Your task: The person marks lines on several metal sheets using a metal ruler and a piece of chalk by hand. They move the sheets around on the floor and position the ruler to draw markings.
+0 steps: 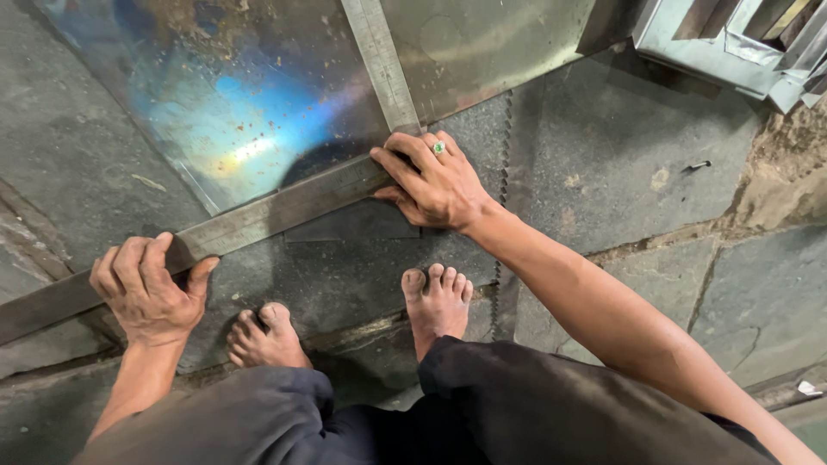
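We count one large steel square (284, 202), its long arm lying across the near edge of one metal sheet (258, 95) on the stone floor (620, 172) and its short arm running up over the sheet; our left hand (148, 288) curls closed around the long arm's lower end, while our right hand (433, 181), one green-stoned ring on it, presses flat with fingers spread at the corner. Two bare feet (435, 301) stand just below, one saw blade (502, 172) lies beside the right hand, and folded sheet-metal pieces (732, 43) sit at top right.
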